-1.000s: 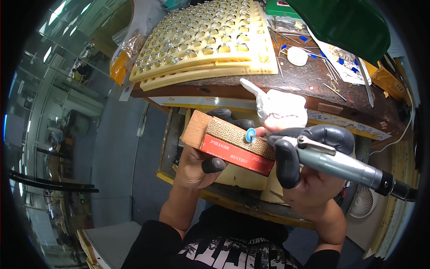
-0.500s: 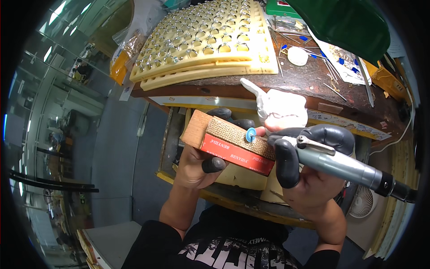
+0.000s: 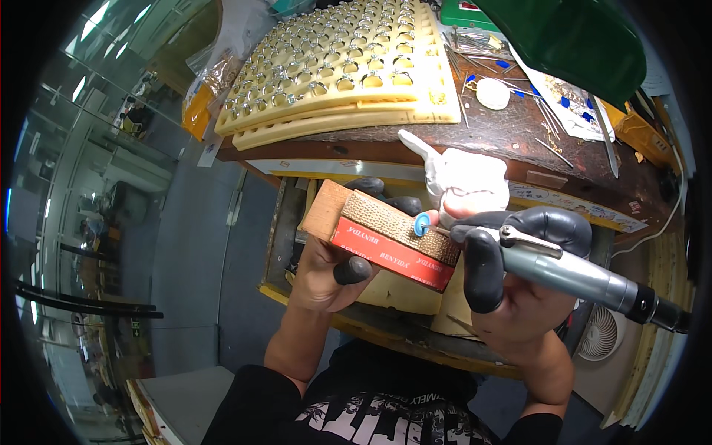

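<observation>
My left hand (image 3: 326, 278), with black finger cots on, is closed round a wooden block (image 3: 324, 210) wrapped in coarse tan abrasive cloth, with a red printed strip (image 3: 389, 256) along its near side. In my right hand (image 3: 530, 289), also wearing black finger cots, lies a silver rotary handpiece (image 3: 571, 274), held like a pen. A small blue disc (image 3: 422, 225) on a thin shank sticks out of its tip. The disc is at the cloth surface near the block's right end; whether it presses on it I cannot tell. Behind the hands is a white-wrapped bench pin (image 3: 469, 182).
Cream trays (image 3: 348, 111) full of rings stand stacked at the back of the dark wooden bench (image 3: 512, 137). Right of them lie thin burs, blue bits, a round white piece (image 3: 493, 93) and tweezers (image 3: 610, 141). A green lamp shade (image 3: 578, 44) hangs overhead. Below is an open drawer (image 3: 400, 289).
The handpiece and its blue disc have shifted slightly to the right along the block. My left hand and the block have barely moved.
</observation>
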A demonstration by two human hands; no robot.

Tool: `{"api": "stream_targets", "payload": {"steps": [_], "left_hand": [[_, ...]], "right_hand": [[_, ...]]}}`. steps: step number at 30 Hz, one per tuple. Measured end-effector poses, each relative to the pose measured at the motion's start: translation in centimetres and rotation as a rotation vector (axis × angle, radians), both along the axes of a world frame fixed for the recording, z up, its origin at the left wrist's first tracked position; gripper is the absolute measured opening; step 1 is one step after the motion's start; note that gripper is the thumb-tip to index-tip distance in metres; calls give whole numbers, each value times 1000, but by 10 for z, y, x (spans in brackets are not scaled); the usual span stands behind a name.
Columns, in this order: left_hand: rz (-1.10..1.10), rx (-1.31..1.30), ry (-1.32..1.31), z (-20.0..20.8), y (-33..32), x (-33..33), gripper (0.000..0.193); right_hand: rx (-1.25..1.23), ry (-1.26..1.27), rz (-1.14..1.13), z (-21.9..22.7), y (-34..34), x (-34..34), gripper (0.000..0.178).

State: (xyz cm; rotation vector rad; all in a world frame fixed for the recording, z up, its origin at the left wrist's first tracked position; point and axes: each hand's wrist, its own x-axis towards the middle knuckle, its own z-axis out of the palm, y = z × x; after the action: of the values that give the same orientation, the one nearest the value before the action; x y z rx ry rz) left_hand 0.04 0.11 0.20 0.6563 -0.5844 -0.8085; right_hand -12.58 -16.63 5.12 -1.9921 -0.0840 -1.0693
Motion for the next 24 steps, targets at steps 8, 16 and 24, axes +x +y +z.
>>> {"api": "stream_targets", "payload": {"steps": [8, 16, 24], "left_hand": [[-34, -51, -16, 3, -2, 0, 76], [-20, -33, -20, 5, -2, 0, 76], [-18, -27, -17, 5, -2, -1, 76]], "right_hand": [[-5, -4, 62, -4, -3, 1, 19], [-34, 12, 57, 0, -3, 0, 17], [-67, 18, 5, 2, -1, 1, 15]]}}
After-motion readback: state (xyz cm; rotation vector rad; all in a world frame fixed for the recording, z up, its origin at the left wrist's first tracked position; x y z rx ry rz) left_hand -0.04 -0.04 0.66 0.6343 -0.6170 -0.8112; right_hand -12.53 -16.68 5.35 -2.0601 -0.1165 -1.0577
